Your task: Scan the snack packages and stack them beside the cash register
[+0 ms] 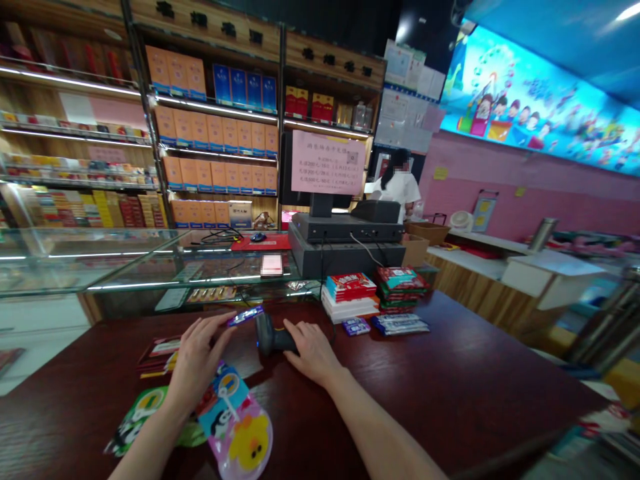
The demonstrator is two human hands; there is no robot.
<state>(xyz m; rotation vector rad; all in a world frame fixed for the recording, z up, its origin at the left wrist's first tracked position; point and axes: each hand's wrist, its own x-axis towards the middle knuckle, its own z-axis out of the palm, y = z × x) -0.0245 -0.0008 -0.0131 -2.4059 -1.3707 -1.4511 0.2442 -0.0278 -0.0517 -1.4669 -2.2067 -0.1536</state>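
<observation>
Pinching a small purple packet (245, 315) between thumb and fingertips, the left hand (200, 353) holds it up just in front of the barcode scanner (270, 337), near the far edge of the dark wooden counter (450, 387). The right hand (313, 350) rests on the scanner's handle, fingers curled loosely around it. Below the left wrist, toward the counter's near edge, lie colourful cartoon pouches (235, 427). Stacked packets (375, 297) sit at the far edge.

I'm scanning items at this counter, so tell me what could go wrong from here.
The small purple packet is pinched only at the left hand's fingertips, so it might slip. The right hand rests on the black handheld scanner, whose cable could snag. The colourful cartoon pouch under the left wrist may slide.
</observation>
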